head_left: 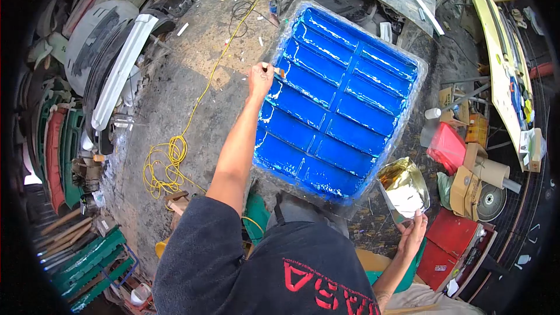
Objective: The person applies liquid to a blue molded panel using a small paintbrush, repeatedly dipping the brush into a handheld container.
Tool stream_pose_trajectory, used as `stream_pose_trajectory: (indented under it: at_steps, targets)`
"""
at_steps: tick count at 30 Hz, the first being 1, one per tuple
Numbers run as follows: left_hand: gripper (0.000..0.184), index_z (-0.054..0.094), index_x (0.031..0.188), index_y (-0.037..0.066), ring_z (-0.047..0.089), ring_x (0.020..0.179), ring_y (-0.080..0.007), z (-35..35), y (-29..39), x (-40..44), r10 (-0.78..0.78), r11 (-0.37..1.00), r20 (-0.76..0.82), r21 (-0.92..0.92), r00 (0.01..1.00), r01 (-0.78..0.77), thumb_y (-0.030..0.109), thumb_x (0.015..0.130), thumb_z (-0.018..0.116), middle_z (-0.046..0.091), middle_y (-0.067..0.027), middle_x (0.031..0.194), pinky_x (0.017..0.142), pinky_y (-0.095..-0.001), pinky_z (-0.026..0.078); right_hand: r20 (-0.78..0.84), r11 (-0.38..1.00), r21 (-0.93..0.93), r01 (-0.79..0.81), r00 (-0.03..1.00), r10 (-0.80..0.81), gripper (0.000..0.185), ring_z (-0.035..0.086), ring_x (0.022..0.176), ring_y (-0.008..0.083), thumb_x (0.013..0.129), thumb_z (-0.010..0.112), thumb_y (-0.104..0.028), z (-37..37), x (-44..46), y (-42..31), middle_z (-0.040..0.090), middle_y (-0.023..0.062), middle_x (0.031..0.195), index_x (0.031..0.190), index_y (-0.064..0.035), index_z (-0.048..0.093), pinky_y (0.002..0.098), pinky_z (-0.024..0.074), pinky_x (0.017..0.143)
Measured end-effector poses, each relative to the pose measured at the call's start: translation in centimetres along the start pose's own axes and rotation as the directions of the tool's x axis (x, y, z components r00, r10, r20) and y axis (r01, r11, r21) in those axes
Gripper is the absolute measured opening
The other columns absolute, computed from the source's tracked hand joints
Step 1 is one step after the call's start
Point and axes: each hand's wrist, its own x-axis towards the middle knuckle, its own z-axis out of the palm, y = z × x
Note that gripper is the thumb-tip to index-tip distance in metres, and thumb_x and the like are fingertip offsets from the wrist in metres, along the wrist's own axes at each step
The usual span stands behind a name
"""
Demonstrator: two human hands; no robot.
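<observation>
Left hand (262, 81) is drawn tight about a small brush (281, 73), its orange-toned end at the left edge of a blue tray-like panel (354, 115). Two columns of recesses fill that panel, white streaks running along their ridges. Just off its near right corner, the right hand (413, 231) has its fingers half bent, gripping the near rim of a container (387, 184). Inside it I see gold and a white glare, perhaps liquid, though the shine makes it hard to say.

Most of the brush handle is hidden in the fist, and whatever bears the panel is mostly covered. A dark shirt (297, 256) blocks the nearest part of the floor (146, 140), which is grey, stained and littered with scraps. A yellow cord (170, 166) lies tangled left of the panel. Curved panels crowd the left side; cardboard boxes (465, 189) and a red case (448, 239) stand at the right.
</observation>
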Motion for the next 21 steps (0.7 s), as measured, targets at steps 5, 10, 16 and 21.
stream_pose_trajectory:
  at_steps: [5, 10, 16, 21]
  targets:
    - [0.019, 0.072, 0.08, 0.002, 0.065, 0.069, -0.032, -0.8, -1.0, -1.5, -0.074, 0.997, 0.046, -0.033, 0.996, 0.076, 0.016, 0.085, 0.059, 0.068, -0.0157, 0.072, 0.067, -0.0443, 0.049, -0.056, 1.0, 0.017, 0.021, 0.998, -0.02, 0.04, 0.055, 0.108, 0.0184, 0.092, 0.062, -0.031, -0.1, -1.0, -0.3, 0.052, 0.0099, 0.118, 0.117, -0.0069, 0.042, 0.0424, 0.0562, 0.075]
    - [0.02, 0.069, 0.097, 0.001, 0.057, 0.081, -0.0354, 1.0, -0.4, -8.7, 0.392, 0.901, -0.091, 0.237, 0.915, -0.363, 0.015, 0.09, 0.056, 0.064, -0.0166, 0.083, 0.077, -0.0463, 0.043, -0.101, 0.999, 0.024, 0.029, 0.995, -0.027, 0.041, 0.054, 0.107, 0.0179, 0.091, 0.063, -0.031, -0.3, -1.3, -0.5, 0.052, 0.0099, 0.117, 0.117, -0.0066, 0.042, 0.0401, 0.0565, 0.074]
    - [0.03, 0.067, 0.106, -0.006, 0.061, 0.086, -0.0365, 5.7, -1.3, -12.4, -0.205, 0.964, -0.372, -0.237, 0.905, 0.121, 0.017, 0.092, 0.053, 0.065, -0.0214, 0.094, 0.08, -0.0435, 0.047, -0.147, 0.999, 0.002, 0.046, 0.988, -0.045, 0.039, 0.063, 0.09, 0.0152, 0.092, 0.062, -0.035, -0.6, -1.1, -1.3, 0.059, 0.0069, 0.107, 0.114, -0.0071, 0.046, 0.0341, 0.0596, 0.065]
    - [0.031, 0.064, 0.112, -0.004, 0.06, 0.062, -0.0129, 9.3, -1.9, -12.5, -0.445, 0.811, -0.353, -0.549, 0.823, 0.203, 0.017, 0.094, 0.05, 0.069, -0.0105, 0.092, 0.045, -0.0234, 0.046, -0.055, 0.999, -0.041, -0.035, 0.998, 0.033, 0.044, 0.057, 0.105, 0.0171, 0.091, 0.063, -0.03, -3.4, 0.9, -1.6, 0.053, 0.0104, 0.118, 0.12, -0.0058, 0.042, 0.0394, 0.0575, 0.071]
